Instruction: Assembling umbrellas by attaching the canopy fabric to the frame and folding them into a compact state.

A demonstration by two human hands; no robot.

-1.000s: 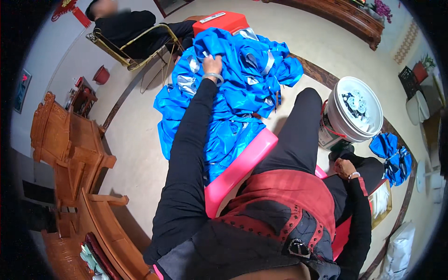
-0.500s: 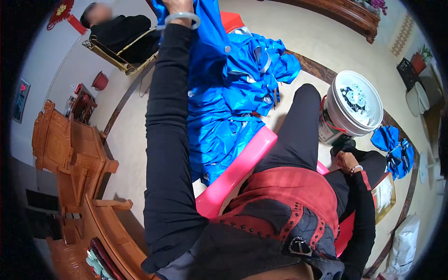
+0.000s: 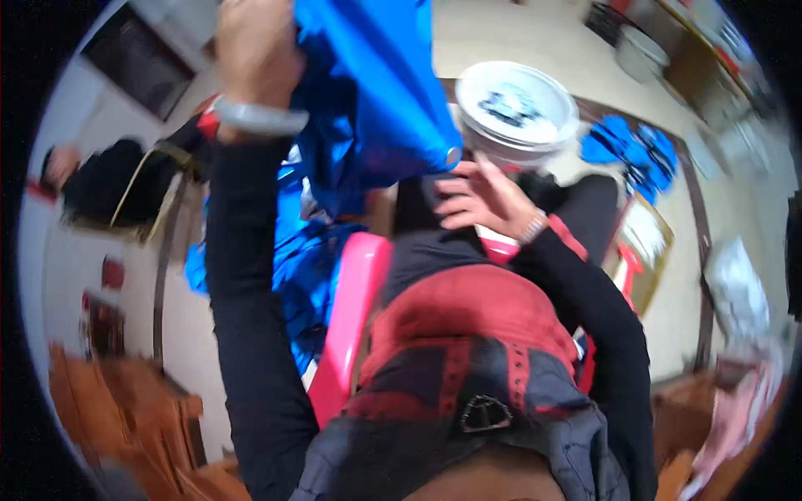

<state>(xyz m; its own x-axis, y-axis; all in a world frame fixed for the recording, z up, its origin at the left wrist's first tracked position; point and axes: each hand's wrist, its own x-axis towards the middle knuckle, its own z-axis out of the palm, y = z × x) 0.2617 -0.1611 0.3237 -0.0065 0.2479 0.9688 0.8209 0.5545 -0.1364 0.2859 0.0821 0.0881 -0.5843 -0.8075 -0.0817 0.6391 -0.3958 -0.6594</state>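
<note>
My left hand [image 3: 259,63], with a pale bangle at its wrist, is raised at the upper left and closed on a shiny blue cloth [image 3: 368,92]. The cloth hangs down before me, and a small round silvery disc [image 3: 453,156] shows at its lower right corner. Just below that corner is my right hand [image 3: 493,196], its fingers spread and holding nothing. Whether its fingertips touch the cloth I cannot tell. Beneath the hanging piece lies a heap of the same blue cloth [image 3: 305,267], partly hidden by my left arm.
A pink plastic chair part [image 3: 351,317] curves beside my lap. Ahead stands a white bucket [image 3: 555,125] with small dark-and-white pieces on top. Further right lie a blue cloth bundle [image 3: 631,154], a box [image 3: 660,259] and a white bag [image 3: 739,284]. A person [image 3: 109,179] sits at left.
My view has swung to the right. My right hand has risen from beside my knee to the blue cloth's corner, its fingers now spread. The left hand still grips the cloth.
</note>
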